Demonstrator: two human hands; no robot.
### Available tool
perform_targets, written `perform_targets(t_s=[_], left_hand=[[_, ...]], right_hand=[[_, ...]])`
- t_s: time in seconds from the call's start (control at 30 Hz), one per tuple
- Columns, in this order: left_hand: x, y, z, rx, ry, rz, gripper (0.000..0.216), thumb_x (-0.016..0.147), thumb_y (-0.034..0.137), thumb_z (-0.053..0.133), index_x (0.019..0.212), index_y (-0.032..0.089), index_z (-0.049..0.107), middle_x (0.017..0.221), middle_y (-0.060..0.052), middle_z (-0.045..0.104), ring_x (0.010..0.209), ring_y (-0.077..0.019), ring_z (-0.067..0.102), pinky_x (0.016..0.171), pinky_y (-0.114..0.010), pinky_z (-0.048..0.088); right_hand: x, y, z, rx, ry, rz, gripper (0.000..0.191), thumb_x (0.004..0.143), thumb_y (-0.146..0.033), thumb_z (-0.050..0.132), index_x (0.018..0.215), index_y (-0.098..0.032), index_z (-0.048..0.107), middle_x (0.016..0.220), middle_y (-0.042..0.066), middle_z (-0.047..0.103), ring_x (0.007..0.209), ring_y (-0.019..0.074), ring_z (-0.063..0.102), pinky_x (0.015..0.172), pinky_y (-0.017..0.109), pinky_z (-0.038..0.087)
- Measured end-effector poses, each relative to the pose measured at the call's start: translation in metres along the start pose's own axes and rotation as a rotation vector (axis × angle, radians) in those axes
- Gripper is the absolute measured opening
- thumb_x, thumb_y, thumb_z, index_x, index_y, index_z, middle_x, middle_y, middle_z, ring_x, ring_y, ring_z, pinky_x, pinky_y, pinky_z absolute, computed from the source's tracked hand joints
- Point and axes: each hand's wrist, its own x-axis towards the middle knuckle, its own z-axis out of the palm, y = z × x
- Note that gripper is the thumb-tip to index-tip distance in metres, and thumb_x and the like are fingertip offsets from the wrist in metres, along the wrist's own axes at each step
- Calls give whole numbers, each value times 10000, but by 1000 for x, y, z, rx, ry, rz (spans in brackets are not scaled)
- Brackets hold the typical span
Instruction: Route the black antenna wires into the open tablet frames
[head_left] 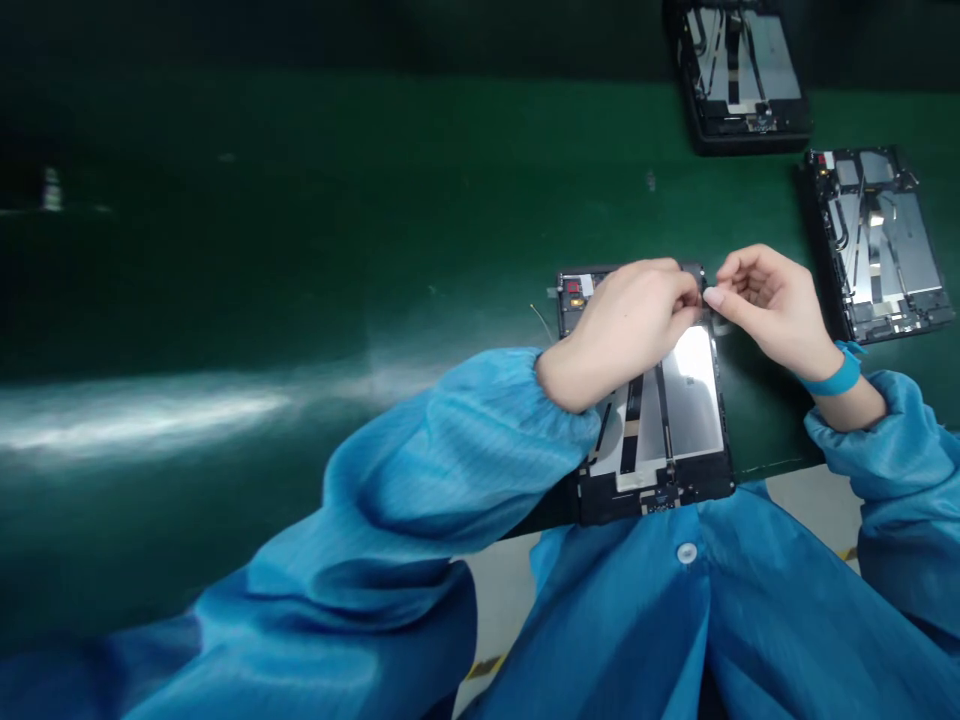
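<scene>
An opened tablet-like device point(694, 400), its inner parts and silvery plate bare, lies at the table's front edge before me. My left hand point(637, 310) rests over its upper part, fingers curled and pinched near the top right corner; whatever they hold is hidden. Just right of that corner is my right hand point(772, 305), with thumb and forefinger brought together and the other fingers curled. Its fingertips are close to those of the left hand. Any small piece in the pinch is too small to name. A thin wire point(541, 322) sticks out at the device's left side.
Another opened device point(892, 250) lies to the right, apparently on top of others. A further stack of such devices point(750, 85) stands at the back right. The green table point(300, 250) stretches far left, with a bright reflection. Its front edge runs just before my blue coat point(630, 600).
</scene>
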Motion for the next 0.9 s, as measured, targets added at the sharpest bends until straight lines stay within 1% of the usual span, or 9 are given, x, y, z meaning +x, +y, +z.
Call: perform_targets(t_s=[0.1, 0.17, 0.23, 0.43, 0.7, 0.9], left_hand=[[-1, -4, 0, 5, 33, -109, 231, 958, 242, 583, 926, 143, 789, 900, -91, 743, 845, -235, 677, 819, -362, 518], [-2, -5, 0, 4, 32, -139, 232, 952, 240, 584, 942, 142, 794, 906, -95, 752, 848, -239, 680, 816, -364, 519], [-2, -5, 1, 6, 36, -147, 234, 947, 234, 583, 949, 139, 796, 913, -100, 757, 853, -243, 684, 810, -364, 520], [-3, -4, 3, 4, 40, -145, 240, 939, 222, 574, 952, 134, 797, 919, -97, 756, 860, -240, 689, 818, -364, 530], [-3, -3, 2, -4, 25, -156, 233, 940, 214, 571, 937, 138, 792, 919, -98, 753, 857, -246, 689, 822, -375, 527], [-3, -5, 4, -3, 33, -138, 228, 934, 209, 567, 931, 143, 785, 912, -93, 748, 861, -249, 685, 819, -376, 526]], right_hand=[[5, 9, 7, 25, -5, 75, 288, 791, -366, 839, 945, -222, 643, 852, -17, 647, 772, 128, 623, 669, 261, 516], [8, 13, 9, 22, -33, 122, 260, 743, -265, 814, 930, -214, 641, 831, -31, 621, 746, 117, 597, 674, 262, 503], [10, 14, 10, 18, -50, 146, 255, 709, -212, 792, 911, -208, 638, 804, -44, 593, 725, 108, 569, 676, 263, 486], [10, 10, 8, 47, -77, 186, 319, 657, -245, 851, 892, -209, 638, 777, -59, 562, 706, 103, 527, 645, 262, 441], [9, 12, 4, 62, -99, 183, 364, 654, -299, 898, 898, -210, 643, 778, -59, 557, 717, 105, 525, 664, 267, 446], [10, 11, 6, 32, -106, 179, 340, 665, -264, 860, 899, -218, 617, 793, -55, 561, 701, 104, 518, 642, 268, 446]])
